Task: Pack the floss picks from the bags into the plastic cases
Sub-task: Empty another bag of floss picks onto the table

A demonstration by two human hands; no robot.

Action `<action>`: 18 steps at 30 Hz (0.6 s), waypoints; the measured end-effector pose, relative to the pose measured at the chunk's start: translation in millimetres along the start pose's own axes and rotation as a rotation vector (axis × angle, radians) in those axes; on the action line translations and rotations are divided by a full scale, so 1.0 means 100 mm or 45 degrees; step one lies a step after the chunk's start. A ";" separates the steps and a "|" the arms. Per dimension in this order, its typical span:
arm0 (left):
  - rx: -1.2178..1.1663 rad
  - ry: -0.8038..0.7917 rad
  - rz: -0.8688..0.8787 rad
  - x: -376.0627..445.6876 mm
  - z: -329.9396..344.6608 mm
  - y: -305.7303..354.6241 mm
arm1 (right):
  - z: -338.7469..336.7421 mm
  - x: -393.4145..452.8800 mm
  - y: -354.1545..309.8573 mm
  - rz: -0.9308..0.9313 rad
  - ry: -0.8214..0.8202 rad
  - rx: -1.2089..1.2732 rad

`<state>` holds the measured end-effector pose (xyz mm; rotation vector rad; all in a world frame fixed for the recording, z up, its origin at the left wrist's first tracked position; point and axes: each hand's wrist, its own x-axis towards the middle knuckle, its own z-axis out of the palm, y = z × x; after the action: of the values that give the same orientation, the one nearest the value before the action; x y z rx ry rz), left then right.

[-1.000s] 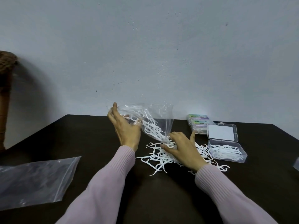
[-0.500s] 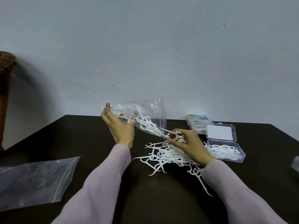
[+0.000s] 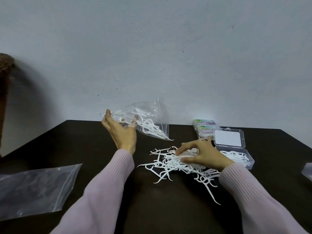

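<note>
My left hand (image 3: 122,132) holds a clear bag (image 3: 146,120) raised off the table (image 3: 104,166), thumb and fingers curled round its upper edge, its mouth tipped down toward 4 o'clock. A small cluster of white floss picks is still inside the bag, gathered at its lower corner, and one pick pokes out of the opening. From that corner, the loose pile of floss picks (image 3: 173,163) lies on the dark tabletop at about 5 o'clock, a little apart from the bag.

My right hand (image 3: 201,155) rests on the right part of that pile, palm down, fingers curved, the fingertips pressing into the picks; whether any pick is actually pinched between them I cannot tell. The open plastic case (image 3: 236,155) sits just beside this hand at 3 o'clock, with picks already in its tray and its lid (image 3: 228,138) folded back toward 12 o'clock.

I count two bags: the one in my grip and an emptied one (image 3: 35,188) lying flat at 9 o'clock, cut off by the frame's left edge. Cases: one open, plus two closed ones with coloured labels (image 3: 205,125) stacked behind it. The picks are too tangled to count.

At the far right edge a pale clear object (image 3: 305,171) is cropped, so I cannot make it out. At far left a brown shape (image 3: 5,70) is also cut off.
</note>
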<state>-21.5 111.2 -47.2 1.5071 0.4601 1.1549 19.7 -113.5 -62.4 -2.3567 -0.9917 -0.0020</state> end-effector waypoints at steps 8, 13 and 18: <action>-0.003 -0.065 0.029 -0.14 0.07 0.01 | 0.00 0.01 -0.12 -0.016 0.195 0.594; 0.018 -0.151 0.057 -0.21 0.09 0.01 | 0.06 0.02 -0.20 0.021 0.127 0.817; 0.178 -0.299 0.156 -0.19 0.04 0.04 | -0.03 0.02 -0.12 0.118 0.278 0.939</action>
<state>-27.6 92.3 -50.9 1.7891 0.2963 1.0390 13.7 -107.2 -53.4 -1.6764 -0.6276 0.1190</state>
